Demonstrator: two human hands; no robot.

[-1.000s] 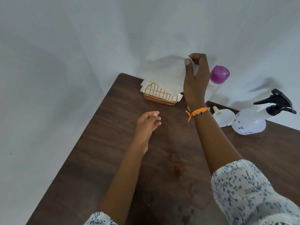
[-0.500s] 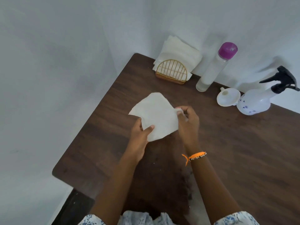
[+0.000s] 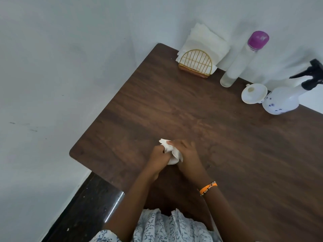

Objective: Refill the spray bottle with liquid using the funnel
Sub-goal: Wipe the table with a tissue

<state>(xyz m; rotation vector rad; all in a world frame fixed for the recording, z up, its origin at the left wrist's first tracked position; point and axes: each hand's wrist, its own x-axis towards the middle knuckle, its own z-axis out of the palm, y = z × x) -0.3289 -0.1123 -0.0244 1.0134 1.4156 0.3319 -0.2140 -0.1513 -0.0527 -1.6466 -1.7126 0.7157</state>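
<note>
While both hands worked at the near desk (image 3: pixel 174 105) edge, counts stood: one sprayer (image 3: pixel 281 100), one funnel (image 3: pixel 254 93), one capped bottle (image 3: pixel 243 58), one napkin rack (image 3: pixel 195 65). Left hand (image 3: pixel 158 157) and right hand (image 3: pixel 187 154) each gripped one crumpled napkin (image 3: pixel 172 152) between them. Sprayer: white, blue specks, black trigger, far right by the wall, funnel touching it. Nothing lay between hands and sprayer.
</note>
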